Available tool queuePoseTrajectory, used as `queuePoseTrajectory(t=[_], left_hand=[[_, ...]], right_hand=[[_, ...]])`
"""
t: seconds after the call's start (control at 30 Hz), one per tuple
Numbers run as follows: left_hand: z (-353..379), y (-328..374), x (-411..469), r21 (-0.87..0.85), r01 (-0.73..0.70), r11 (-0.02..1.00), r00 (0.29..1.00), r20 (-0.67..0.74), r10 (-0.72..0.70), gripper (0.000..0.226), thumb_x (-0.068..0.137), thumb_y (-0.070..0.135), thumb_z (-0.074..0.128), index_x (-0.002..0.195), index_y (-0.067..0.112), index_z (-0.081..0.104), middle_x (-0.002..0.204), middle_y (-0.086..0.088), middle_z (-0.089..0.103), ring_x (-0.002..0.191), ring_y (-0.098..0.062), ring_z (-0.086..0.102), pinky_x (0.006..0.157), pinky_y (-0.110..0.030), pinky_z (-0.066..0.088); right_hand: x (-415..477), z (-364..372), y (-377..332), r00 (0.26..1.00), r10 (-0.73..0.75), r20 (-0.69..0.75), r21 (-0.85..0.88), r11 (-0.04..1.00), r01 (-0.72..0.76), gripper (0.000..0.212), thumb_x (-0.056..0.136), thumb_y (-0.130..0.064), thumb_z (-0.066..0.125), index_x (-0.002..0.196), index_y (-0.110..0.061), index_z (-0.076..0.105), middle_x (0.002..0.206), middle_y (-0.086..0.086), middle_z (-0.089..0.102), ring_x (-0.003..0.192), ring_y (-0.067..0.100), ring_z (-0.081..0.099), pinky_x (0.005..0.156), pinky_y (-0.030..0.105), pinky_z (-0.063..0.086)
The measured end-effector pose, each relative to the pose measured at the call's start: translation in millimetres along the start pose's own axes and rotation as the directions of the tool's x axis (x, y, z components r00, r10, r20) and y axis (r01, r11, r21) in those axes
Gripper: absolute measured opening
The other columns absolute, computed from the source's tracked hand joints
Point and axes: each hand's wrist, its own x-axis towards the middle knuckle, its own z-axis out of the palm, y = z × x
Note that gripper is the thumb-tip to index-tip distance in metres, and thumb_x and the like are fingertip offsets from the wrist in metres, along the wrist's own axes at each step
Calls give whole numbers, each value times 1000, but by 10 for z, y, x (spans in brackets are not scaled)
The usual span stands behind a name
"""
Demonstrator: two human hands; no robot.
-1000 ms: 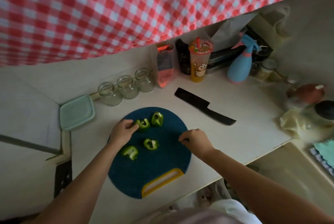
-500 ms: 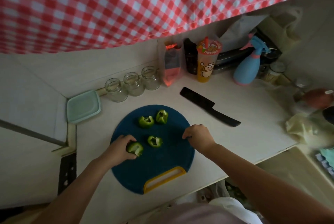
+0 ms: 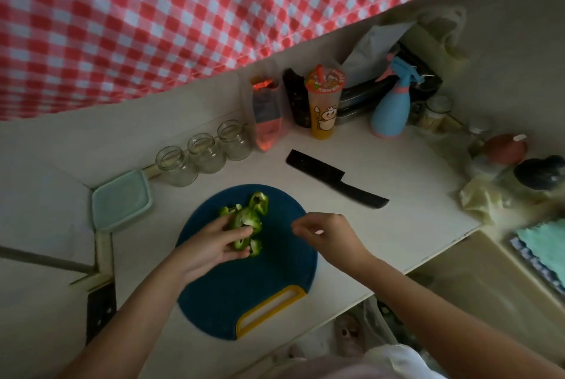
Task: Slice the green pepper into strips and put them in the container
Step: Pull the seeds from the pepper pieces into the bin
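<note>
While left hand point(image 3: 211, 245) grips pepper pieces point(image 3: 245, 219), right hand point(image 3: 328, 233) apart

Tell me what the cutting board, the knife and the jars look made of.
Cutting board: likely plastic, matte dark blue with a moulded yellow handle slot.
Knife: all black and matte from blade to handle, maybe ceramic or coated steel; cannot tell which.
Jars: clear glass, see-through, with light glinting on the rims.

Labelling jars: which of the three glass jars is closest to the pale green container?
The leftmost jar, beside the container; the middle jar and right jar stand farther along the row.
</note>
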Motion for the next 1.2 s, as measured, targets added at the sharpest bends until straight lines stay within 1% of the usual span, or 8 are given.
queuePoseTrajectory(t=[0.07, 0.13, 0.27, 0.47, 0.7, 0.93, 1.03, 1.2], left_hand=[[298, 89, 79, -65, -7, 998, 1000, 24, 9, 59, 66, 23, 73, 122, 20, 54, 113, -9, 61, 90, -22, 63, 75, -30, 56], [616, 150, 173, -124, 0, 992, 999, 52, 7, 50, 70, 21, 68, 119, 17, 58, 112, -10, 63, 94, -23, 62, 77, -33, 54], [1121, 224, 304, -114, -8, 993, 988, 150, 25, 36, 73, 21, 65, 108, 11, 64, 90, -8, 72, 94, -26, 66, 82, -36, 52], [1606, 336, 350, -1, -99, 995, 942, 322, 94, 40, 76, 26, 62, 112, 8, 60, 96, -11, 72, 91, -26, 69, 80, -34, 55], [2011, 384, 415, 145, -173, 974, 886, 455, 89, 59, 77, 51, 52, 122, 13, 55, 110, -14, 69, 102, -29, 66, 92, -43, 50], [2299, 387, 425, 163, -188, 969, 858, 507, 82, 48, 82, 44, 48, 118, 13, 56, 102, -16, 71, 95, -32, 68, 76, -33, 55], [2347, 398, 426, 169, -201, 965, 851, 518, 86, 43, 81, 42, 48, 111, 12, 59, 96, -14, 72, 90, -30, 70, 71, -30, 56], [2363, 460, 415, 101, -129, 987, 814, 579, 47, 44, 84, 38, 44, 111, 6, 58, 92, -16, 72, 86, -28, 70, 66, -27, 56]], right_hand=[[-69, -120, -127, 998, 40, -38, 174, 984, -33, 14, 89, -29, 65, 99, -21, 70, 91, -8, 71, 74, 5, 64, 72, 18, 53], [-134, -253, -203, 991, 103, -84, 271, 959, -77, 24, 82, -35, 71, 103, -23, 68, 90, -7, 71, 77, 10, 67, 71, 26, 57], [-324, -531, -207, 964, 142, -223, 254, 964, -83, 33, 78, -29, 77, 109, -24, 66, 92, -9, 70, 80, 7, 66, 72, 23, 56], [-671, -915, -142, 911, 191, -365, 297, 951, -81, 35, 73, -17, 81, 103, -26, 67, 88, -9, 70, 78, 3, 65, 71, 16, 54], [-995, -1143, -12, 857, 249, -451, 319, 942, -106, 36, 69, -21, 84, 102, -23, 70, 90, -8, 71, 82, 9, 67, 77, 28, 57], [-1213, -1331, 55, 786, 323, -527, 380, 917, -121, 12, 81, -21, 73, 92, -16, 74, 80, 0, 74, 74, 13, 70, 76, 32, 58], [-1268, -1387, 46, 790, 297, -536, 296, 943, -154, 12, 83, -19, 72, 94, -14, 74, 79, -2, 74, 72, 10, 70, 74, 31, 58], [-1306, -1472, -70, 801, 265, -537, 282, 951, -125, 10, 81, -17, 74, 91, -19, 73, 78, -6, 74, 71, 6, 69, 72, 25, 58]])
